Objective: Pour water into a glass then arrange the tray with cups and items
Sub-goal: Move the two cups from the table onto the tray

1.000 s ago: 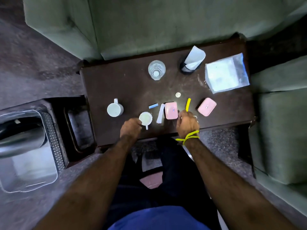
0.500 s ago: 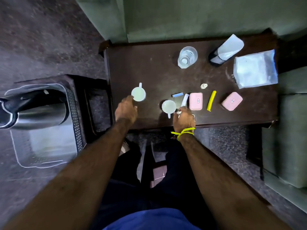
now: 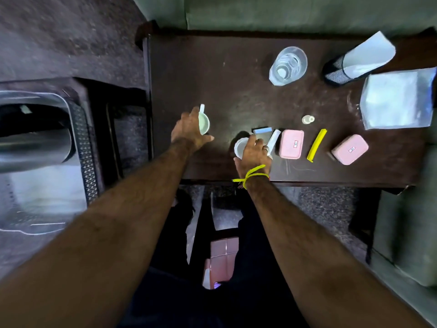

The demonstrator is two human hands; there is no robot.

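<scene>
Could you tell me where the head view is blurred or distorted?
Head view: the metal tray and kettle at the left edge are smeared by motion blur; wide-angle distortion stretches the forearms; the glass and pink boxes stay fairly sharp.

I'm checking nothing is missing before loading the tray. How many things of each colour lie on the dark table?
White cups: 2
Pink boxes: 2
Clear glass: 1
Yellow stick: 1
Blue sachet: 1
White sachet: 1
Total: 8

green sofa [image 3: 283, 10] behind dark table [image 3: 236, 79] | grey carpet [image 3: 59, 39] left | pink tiles [image 3: 222, 254] below
</scene>
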